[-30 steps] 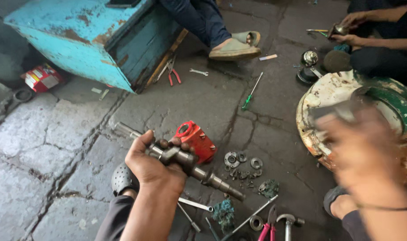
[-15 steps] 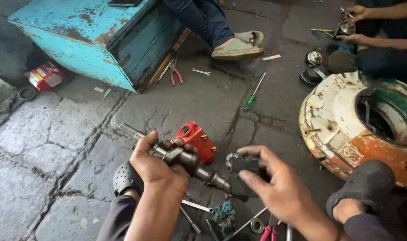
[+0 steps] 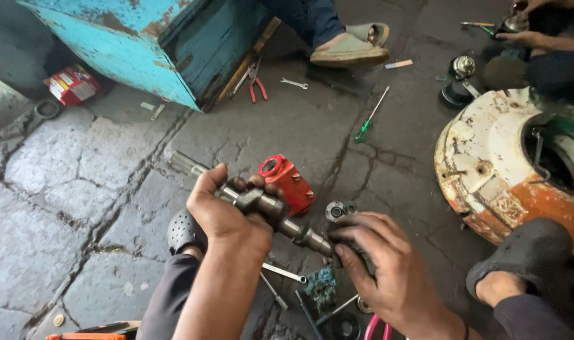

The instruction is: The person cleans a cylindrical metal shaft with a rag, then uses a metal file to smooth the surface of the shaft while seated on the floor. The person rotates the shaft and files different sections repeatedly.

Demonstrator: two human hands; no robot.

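Head view looked down on a cracked grey stone floor (image 3: 79, 189) strewn with tools. The left hand (image 3: 227, 214) was wrapped in a closed grip around the thick middle of a long, greasy grey metal shaft (image 3: 262, 204), which lay slanted, its thin end pointing up and left over the floor and its stepped end running down to the right. The right hand (image 3: 381, 264) met that lower end, its fingers (image 3: 356, 230) curled closely about the tip and what looked like a dark ring-shaped part; whether the ring was seated on the shaft could not be told. Just behind the shaft, a red cast-metal housing (image 3: 290, 179) lay on the floor, touching or nearly touching the left fingers. A small round silver bearing (image 3: 336, 210) sat just beside the right hand's fingertips. Below the hands lay a slim silver wrench (image 3: 286, 272) and a clump of blue-green scouring fibre (image 3: 321, 288). Farther off, a green-handled screwdriver (image 3: 370, 116) lay well apart from the hands, red-handled pliers (image 3: 257, 85) rested near a worn turquoise wooden box (image 3: 142, 44), and a rusted white and orange round drum (image 3: 495, 170) stood at the right. Another person's sandalled foot (image 3: 347, 47) rested at the top.
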